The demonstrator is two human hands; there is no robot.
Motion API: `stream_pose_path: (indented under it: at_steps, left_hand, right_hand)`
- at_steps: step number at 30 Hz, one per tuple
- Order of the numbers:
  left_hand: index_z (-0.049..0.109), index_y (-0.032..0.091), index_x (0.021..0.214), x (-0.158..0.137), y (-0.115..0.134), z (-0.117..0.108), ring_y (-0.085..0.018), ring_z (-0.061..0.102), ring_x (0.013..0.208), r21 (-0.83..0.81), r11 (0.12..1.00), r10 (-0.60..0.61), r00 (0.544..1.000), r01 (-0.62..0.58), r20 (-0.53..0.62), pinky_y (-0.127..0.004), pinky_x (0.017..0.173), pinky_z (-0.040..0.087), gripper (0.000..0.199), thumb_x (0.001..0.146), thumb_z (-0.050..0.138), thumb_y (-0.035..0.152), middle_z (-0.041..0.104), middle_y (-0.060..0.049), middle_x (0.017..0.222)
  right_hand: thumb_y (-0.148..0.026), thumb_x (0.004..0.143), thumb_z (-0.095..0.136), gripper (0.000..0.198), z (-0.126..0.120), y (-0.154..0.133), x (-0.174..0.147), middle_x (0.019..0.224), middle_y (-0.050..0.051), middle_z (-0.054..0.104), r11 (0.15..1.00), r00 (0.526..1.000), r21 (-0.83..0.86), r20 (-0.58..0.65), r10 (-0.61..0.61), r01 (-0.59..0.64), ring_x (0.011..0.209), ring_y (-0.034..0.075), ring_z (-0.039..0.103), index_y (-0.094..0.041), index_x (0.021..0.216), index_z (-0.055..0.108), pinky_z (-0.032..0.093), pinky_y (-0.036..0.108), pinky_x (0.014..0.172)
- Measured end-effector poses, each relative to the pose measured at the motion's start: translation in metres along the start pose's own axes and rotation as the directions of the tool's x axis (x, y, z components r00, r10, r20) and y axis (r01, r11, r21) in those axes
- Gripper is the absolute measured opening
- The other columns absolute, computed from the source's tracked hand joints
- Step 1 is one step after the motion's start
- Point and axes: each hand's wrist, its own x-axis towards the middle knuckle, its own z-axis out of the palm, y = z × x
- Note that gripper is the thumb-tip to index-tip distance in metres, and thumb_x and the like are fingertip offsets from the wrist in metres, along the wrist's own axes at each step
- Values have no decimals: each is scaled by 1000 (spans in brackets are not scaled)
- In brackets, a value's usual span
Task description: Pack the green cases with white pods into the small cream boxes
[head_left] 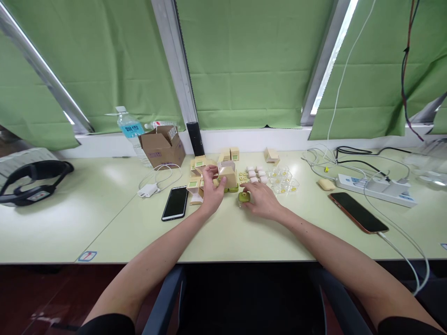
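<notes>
My left hand (212, 190) is closed round a small tan carton (228, 176), whose top flap stands up. Lower and to the right, the fingers of my right hand (260, 199) grip a small green-topped container (244, 197) just over the table; its lower part looks clear. Several green pieces (232, 189) show partly behind the carton. Beyond my right hand lie white rounded pieces (252, 174) in rows, with small yellow-green bits (242, 177) on their left. Clear plastic covers (284, 179) are grouped to their right. More small tan cartons (194, 186) stand left of my left hand.
A black phone (175, 203) lies left of my arms, near a white charger (148, 190). Behind are a brown cardboard box (162, 148) and a water bottle (131, 128). At right are a second phone (358, 212), a power strip (377, 188) and loose cables.
</notes>
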Motion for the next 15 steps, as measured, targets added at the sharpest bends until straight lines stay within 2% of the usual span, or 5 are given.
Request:
stream_pose_path:
  at_steps: [4, 6, 8, 11, 15]
  left_hand:
    - [43, 27, 124, -1, 1, -1, -21, 59, 106, -15, 997, -79, 993, 80, 91, -35, 91, 42, 47, 90, 70, 44, 64, -5, 114]
    - [41, 27, 125, -2, 2, -1, -22, 61, 106, -50, 990, -118, 978, 128, 171, -36, 91, 42, 49, 89, 70, 46, 67, -5, 112]
    - [41, 28, 126, -3, 3, 0, -23, 62, 106, -100, 979, -145, 951, 178, 272, -36, 91, 44, 54, 88, 72, 50, 68, -6, 112]
    - [41, 29, 128, -11, 3, 2, -23, 65, 104, -164, 948, -174, 877, 272, 449, -35, 87, 49, 58, 88, 73, 54, 68, -6, 113]
    - [42, 32, 134, -26, 5, 4, -24, 65, 112, -106, 911, -253, 743, 398, 620, -36, 88, 53, 51, 94, 68, 49, 66, -9, 127]
  right_hand:
    - [-22, 78, 79, 45, -16, 9, 5, 108, 8, 76, 987, 982, 117, -146, 124, -107, 96, 30, 71, -26, 120, 63, 55, 45, 80]
    - [-25, 80, 75, 39, -25, 15, 8, 110, 7, 75, 969, 941, 223, -293, 169, -105, 95, 28, 70, -27, 117, 62, 55, 43, 77]
    - [-28, 82, 72, 36, -32, 19, 10, 110, 6, 73, 944, 877, 325, -433, 207, -63, 96, 27, 69, -26, 115, 59, 54, 40, 75]
    - [-31, 84, 71, 33, -37, 20, 11, 108, 6, 70, 895, 797, 446, -549, 251, 26, 97, 25, 67, -26, 113, 57, 53, 37, 74]
    - [-35, 86, 71, 32, -35, 15, 11, 108, 6, 68, 846, 766, 522, -586, 264, 108, 93, 23, 66, -27, 112, 54, 54, 37, 76]
